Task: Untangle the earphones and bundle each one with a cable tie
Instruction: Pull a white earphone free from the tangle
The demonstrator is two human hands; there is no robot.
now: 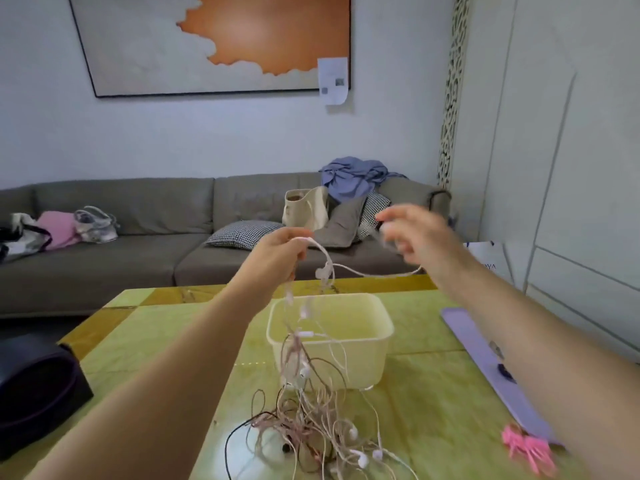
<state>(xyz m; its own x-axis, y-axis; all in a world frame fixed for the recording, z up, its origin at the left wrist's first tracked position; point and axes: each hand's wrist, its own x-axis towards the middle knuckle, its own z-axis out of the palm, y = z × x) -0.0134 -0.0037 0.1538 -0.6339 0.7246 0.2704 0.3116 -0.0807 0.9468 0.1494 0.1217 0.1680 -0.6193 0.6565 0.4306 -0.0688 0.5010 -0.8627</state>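
White earphone cable is up in the air between both hands, above the cream basket. The rest of the tangle lies on the green table in front of the basket, and several strands climb from it to the left hand. Left hand grips the cable, fingers curled round it. Right hand is motion-blurred; the strand runs in under it, but we cannot tell whether the fingers pinch it or hang loose. For this step we judge it best to go slow: keep the 2 hands apart so the strand reads clearly, follow 1 cable from earbud to plug, and shake loops free rather than yank, since a yank could tighten knots. Long axis of the lifted strand runs roughly left-right, sagging mid-span, with the earbud dangling near the left hand. The hanging strands point straight down into the pile. Pink cable ties lie near right, just beside the purple tray.
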